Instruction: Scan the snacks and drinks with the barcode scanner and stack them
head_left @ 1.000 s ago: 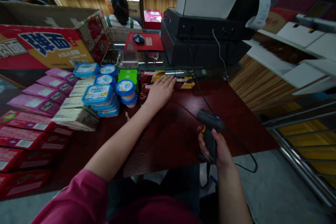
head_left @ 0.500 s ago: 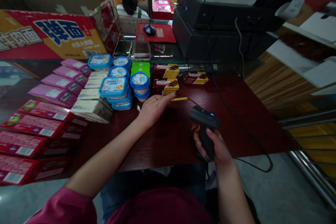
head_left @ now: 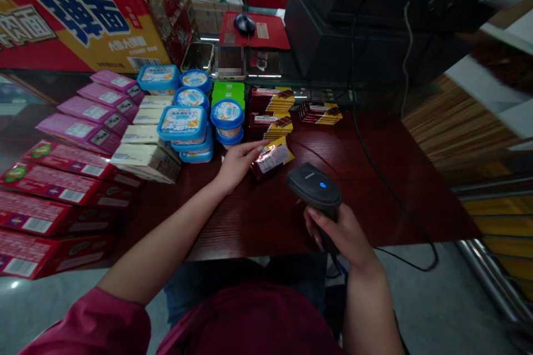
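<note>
My left hand (head_left: pixel 238 165) pinches the left end of a chocolate bar (head_left: pixel 272 157) in a brown and yellow wrapper, tilted so its pale label side shows. My right hand (head_left: pixel 339 231) is wrapped round the grip of a black barcode scanner (head_left: pixel 314 186) with a blue light on top. The scanner's head points left, a little to the right of and nearer than the bar. Just beyond the bar lie stacked chocolate bars (head_left: pixel 271 123), with a smaller stack (head_left: pixel 320 113) to their right. Blue-lidded tubs (head_left: pixel 227 116) stand beyond my left hand.
Left on the dark wooden table (head_left: pixel 375 177) are red boxes (head_left: pixel 45 205), pink boxes (head_left: pixel 81 113) and cream boxes (head_left: pixel 144 158). Behind stand a large noodle carton (head_left: pixel 95 28), a mouse (head_left: pixel 244 23) and black equipment (head_left: pixel 328 44). A black cable (head_left: pixel 368 161) crosses the table's right side. A person sits beyond.
My left hand has turned the chocolate bar from edge-on to label side showing. The scanner has swung left and its top now faces me more. The view has tipped downward.
</note>
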`<control>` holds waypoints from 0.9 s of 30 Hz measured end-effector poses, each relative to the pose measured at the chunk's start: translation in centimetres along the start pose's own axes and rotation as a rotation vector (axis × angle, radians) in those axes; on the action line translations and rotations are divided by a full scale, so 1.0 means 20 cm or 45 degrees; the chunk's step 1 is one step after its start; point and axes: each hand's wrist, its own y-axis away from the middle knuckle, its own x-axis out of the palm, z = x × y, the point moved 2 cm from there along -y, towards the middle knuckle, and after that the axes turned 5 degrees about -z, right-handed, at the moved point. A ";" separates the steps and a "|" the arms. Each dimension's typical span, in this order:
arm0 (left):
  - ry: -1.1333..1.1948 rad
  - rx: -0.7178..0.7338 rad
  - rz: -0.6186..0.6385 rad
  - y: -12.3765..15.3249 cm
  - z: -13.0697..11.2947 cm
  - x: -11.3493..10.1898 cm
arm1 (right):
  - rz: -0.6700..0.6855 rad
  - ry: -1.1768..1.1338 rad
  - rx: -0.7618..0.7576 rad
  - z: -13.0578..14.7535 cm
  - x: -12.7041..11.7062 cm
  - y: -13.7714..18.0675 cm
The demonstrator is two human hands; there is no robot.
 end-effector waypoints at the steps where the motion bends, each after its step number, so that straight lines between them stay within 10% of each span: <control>1: 0.011 -0.003 0.002 0.00 0.00 0.00 | 0.011 0.032 -0.015 0.01 0.00 0.00; 21: 0.020 0.004 0.187 0.02 -0.02 0.01 | 0.018 -0.149 0.051 -0.01 -0.02 -0.01; 27: -0.423 0.641 0.255 -0.01 -0.18 0.14 | -0.095 -0.506 0.074 -0.12 -0.22 0.04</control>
